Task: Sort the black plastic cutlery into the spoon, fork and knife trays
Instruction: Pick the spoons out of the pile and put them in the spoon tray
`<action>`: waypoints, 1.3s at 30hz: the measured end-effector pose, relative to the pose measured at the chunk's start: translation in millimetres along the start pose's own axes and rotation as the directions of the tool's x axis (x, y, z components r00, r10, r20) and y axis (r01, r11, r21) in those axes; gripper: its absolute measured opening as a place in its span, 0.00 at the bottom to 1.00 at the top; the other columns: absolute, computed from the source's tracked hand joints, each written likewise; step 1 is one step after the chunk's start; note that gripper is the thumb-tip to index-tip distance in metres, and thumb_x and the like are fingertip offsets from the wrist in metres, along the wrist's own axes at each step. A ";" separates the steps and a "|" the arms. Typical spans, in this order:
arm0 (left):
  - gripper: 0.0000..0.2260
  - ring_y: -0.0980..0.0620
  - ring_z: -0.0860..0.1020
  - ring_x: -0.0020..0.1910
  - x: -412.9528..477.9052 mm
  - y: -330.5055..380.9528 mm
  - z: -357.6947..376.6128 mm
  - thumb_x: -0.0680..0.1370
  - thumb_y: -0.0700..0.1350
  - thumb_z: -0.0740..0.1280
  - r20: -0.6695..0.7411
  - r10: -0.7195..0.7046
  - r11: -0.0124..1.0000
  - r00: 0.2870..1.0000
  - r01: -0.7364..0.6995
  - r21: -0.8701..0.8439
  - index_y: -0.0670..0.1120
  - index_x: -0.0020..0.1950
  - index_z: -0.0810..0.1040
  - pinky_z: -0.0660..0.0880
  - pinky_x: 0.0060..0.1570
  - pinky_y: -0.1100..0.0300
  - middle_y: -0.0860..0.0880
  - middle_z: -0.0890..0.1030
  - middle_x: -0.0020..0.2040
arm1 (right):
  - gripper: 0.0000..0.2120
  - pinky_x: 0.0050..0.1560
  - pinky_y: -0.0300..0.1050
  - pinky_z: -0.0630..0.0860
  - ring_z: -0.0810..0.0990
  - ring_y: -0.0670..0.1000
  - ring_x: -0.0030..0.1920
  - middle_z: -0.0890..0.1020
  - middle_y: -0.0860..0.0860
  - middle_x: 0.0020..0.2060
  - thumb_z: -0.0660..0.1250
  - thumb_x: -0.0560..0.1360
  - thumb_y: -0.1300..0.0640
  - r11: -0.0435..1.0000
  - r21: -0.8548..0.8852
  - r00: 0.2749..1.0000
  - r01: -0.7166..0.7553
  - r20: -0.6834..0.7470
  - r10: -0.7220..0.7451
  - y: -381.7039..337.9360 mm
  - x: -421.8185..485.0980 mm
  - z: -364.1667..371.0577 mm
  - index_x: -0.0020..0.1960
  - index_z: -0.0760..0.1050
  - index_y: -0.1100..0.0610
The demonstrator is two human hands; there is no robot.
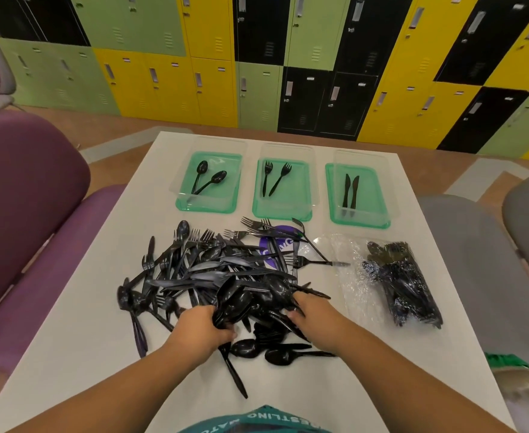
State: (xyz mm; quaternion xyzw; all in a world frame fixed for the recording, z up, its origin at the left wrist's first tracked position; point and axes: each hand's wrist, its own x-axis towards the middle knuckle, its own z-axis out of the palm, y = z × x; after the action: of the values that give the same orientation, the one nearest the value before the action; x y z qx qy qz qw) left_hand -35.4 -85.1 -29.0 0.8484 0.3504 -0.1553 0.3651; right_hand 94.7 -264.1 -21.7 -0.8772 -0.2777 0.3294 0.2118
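A big heap of black plastic cutlery (213, 270) lies mid-table. My left hand (199, 328) grips a bunch of black spoons (235, 303) at the heap's near edge. My right hand (311, 314) has its fingers curled into the heap beside that bunch, on more spoons. At the far side stand three clear trays on green lids: the spoon tray (208, 206) with two spoons, the fork tray (283, 212) with two forks, the knife tray (378, 195) with two knives.
A clear plastic bag with more black cutlery (403, 285) lies at the right of the white table (79, 332). Loose spoons (283, 356) lie near the front. Purple chairs (22, 195) stand left, a grey chair (482, 260) right, lockers behind.
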 end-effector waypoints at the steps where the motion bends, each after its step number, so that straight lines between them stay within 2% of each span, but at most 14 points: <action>1: 0.09 0.57 0.76 0.37 -1.1 0.5 0.0 0.70 0.50 0.74 0.007 0.001 1.000 1.000 -0.001 0.011 0.53 0.36 0.74 0.69 0.33 0.70 0.56 0.78 0.36 | 0.13 0.48 0.41 0.71 0.77 0.50 0.49 0.78 0.52 0.52 0.64 0.78 0.53 0.999 -0.047 1.000 -0.003 -0.030 0.002 -2.0 1.0 4.2 0.62 0.71 0.54; 3: 0.08 0.55 0.77 0.41 -3.4 0.0 0.4 0.69 0.51 0.74 0.033 -0.003 0.999 0.999 0.001 0.053 0.52 0.40 0.76 0.73 0.39 0.66 0.54 0.80 0.39 | 0.18 0.52 0.44 0.75 0.78 0.52 0.54 0.79 0.52 0.55 0.68 0.75 0.51 0.990 -0.141 0.999 -0.015 -0.053 0.008 -4.8 2.7 12.1 0.62 0.72 0.54; 5: 0.12 0.54 0.78 0.45 -5.0 -1.9 2.2 0.68 0.52 0.76 0.061 -0.004 0.996 0.998 -0.002 0.085 0.50 0.47 0.79 0.74 0.45 0.63 0.52 0.82 0.44 | 0.18 0.54 0.46 0.76 0.79 0.53 0.55 0.79 0.53 0.56 0.69 0.74 0.52 0.978 -0.207 0.998 -0.024 -0.054 0.013 -7.2 3.7 16.9 0.62 0.72 0.54; 8: 0.20 0.53 0.77 0.47 -6.9 -1.2 5.3 0.65 0.55 0.77 0.080 0.002 0.986 0.997 -0.016 0.169 0.50 0.54 0.78 0.73 0.45 0.62 0.53 0.79 0.46 | 0.15 0.55 0.47 0.76 0.79 0.54 0.55 0.79 0.54 0.55 0.67 0.75 0.53 0.963 -0.270 0.999 -0.011 -0.052 -0.003 -9.5 6.3 19.9 0.61 0.73 0.56; 13: 0.21 0.51 0.79 0.52 -5.6 2.2 10.5 0.65 0.57 0.75 0.065 0.020 0.959 0.998 -0.038 0.282 0.52 0.55 0.79 0.77 0.52 0.56 0.52 0.81 0.51 | 0.11 0.52 0.45 0.75 0.80 0.54 0.52 0.81 0.54 0.52 0.64 0.76 0.56 0.976 -0.218 0.992 -0.010 -0.123 -0.018 -2.1 8.4 18.0 0.58 0.76 0.56; 16: 0.13 0.52 0.79 0.45 -4.7 1.9 8.1 0.69 0.56 0.73 0.030 0.015 0.986 0.999 -0.019 0.163 0.51 0.48 0.79 0.76 0.45 0.59 0.53 0.80 0.42 | 0.11 0.48 0.43 0.75 0.79 0.53 0.48 0.81 0.53 0.48 0.64 0.76 0.56 0.981 -0.192 0.990 -0.017 -0.140 -0.011 6.8 5.3 8.4 0.57 0.77 0.56; 19: 0.08 0.52 0.78 0.40 -5.6 3.4 1.4 0.73 0.54 0.70 -0.035 0.011 1.000 0.999 -0.012 -0.020 0.51 0.42 0.77 0.73 0.40 0.59 0.52 0.79 0.36 | 0.11 0.45 0.41 0.69 0.74 0.50 0.45 0.73 0.50 0.44 0.65 0.76 0.54 0.988 -0.152 0.984 0.017 -0.172 -0.044 14.8 -0.6 -2.5 0.57 0.78 0.55; 22: 0.06 0.52 0.78 0.40 -8.1 6.7 -5.8 0.74 0.54 0.70 -0.039 0.018 0.986 0.999 -0.024 -0.165 0.53 0.41 0.77 0.73 0.40 0.59 0.52 0.80 0.36 | 0.12 0.47 0.42 0.70 0.74 0.50 0.47 0.71 0.48 0.48 0.64 0.77 0.51 0.986 -0.158 0.988 0.057 -0.130 -0.078 24.6 -8.9 -10.9 0.59 0.75 0.52; 25: 0.04 0.51 0.79 0.45 -9.3 7.6 -11.3 0.75 0.53 0.69 -0.031 0.032 0.975 0.999 -0.038 -0.220 0.54 0.46 0.77 0.74 0.46 0.59 0.51 0.82 0.40 | 0.13 0.46 0.43 0.71 0.77 0.51 0.48 0.79 0.49 0.50 0.64 0.77 0.52 0.987 -0.151 0.996 0.062 -0.050 -0.070 31.0 -19.3 -15.2 0.61 0.72 0.49; 27: 0.05 0.50 0.79 0.46 -10.3 7.4 -12.9 0.75 0.52 0.69 -0.021 0.028 0.957 0.999 -0.033 -0.287 0.53 0.48 0.78 0.74 0.48 0.58 0.50 0.83 0.43 | 0.13 0.46 0.42 0.71 0.79 0.52 0.51 0.81 0.49 0.52 0.66 0.76 0.51 0.965 -0.241 0.994 0.100 -0.018 -0.108 32.7 -24.0 -14.1 0.59 0.73 0.48; 29: 0.06 0.53 0.77 0.39 -12.4 7.3 -9.7 0.75 0.51 0.69 0.002 0.011 0.932 1.000 -0.010 -0.362 0.51 0.48 0.78 0.73 0.40 0.59 0.51 0.80 0.38 | 0.12 0.47 0.43 0.72 0.79 0.52 0.52 0.82 0.48 0.51 0.66 0.74 0.51 0.924 -0.351 0.986 0.149 -0.019 -0.167 32.8 -26.7 -9.5 0.57 0.74 0.47; 32: 0.06 0.54 0.66 0.26 -15.9 6.6 -3.0 0.76 0.49 0.69 0.084 -0.056 0.867 0.995 0.090 -0.491 0.47 0.47 0.77 0.63 0.27 0.63 0.51 0.68 0.27 | 0.08 0.46 0.44 0.72 0.79 0.54 0.51 0.81 0.50 0.48 0.63 0.75 0.53 0.865 -0.469 0.979 0.178 -0.007 -0.205 32.1 -26.1 1.3 0.54 0.76 0.49; 35: 0.07 0.54 0.61 0.25 -17.1 4.2 -0.2 0.76 0.45 0.70 0.174 -0.079 0.787 0.981 0.169 -0.594 0.44 0.47 0.75 0.59 0.26 0.61 0.50 0.63 0.28 | 0.09 0.47 0.45 0.72 0.78 0.55 0.52 0.80 0.51 0.50 0.62 0.75 0.55 0.831 -0.532 0.979 0.160 -0.021 -0.202 33.1 -21.8 11.3 0.54 0.76 0.51; 39: 0.05 0.55 0.60 0.25 -16.9 -0.4 -1.0 0.76 0.42 0.69 0.188 -0.089 0.690 0.978 0.197 -0.696 0.43 0.46 0.74 0.58 0.26 0.61 0.50 0.64 0.27 | 0.09 0.49 0.45 0.74 0.79 0.54 0.52 0.80 0.51 0.49 0.62 0.75 0.55 0.881 -0.449 0.979 0.152 -0.054 -0.196 33.1 -19.2 9.3 0.53 0.78 0.51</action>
State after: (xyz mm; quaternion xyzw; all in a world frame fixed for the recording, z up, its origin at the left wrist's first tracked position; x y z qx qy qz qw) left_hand -47.6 -92.3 -19.7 0.5987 0.4215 -0.0949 0.6744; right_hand 87.6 -299.5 -37.6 -0.8888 -0.4122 0.1939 0.0492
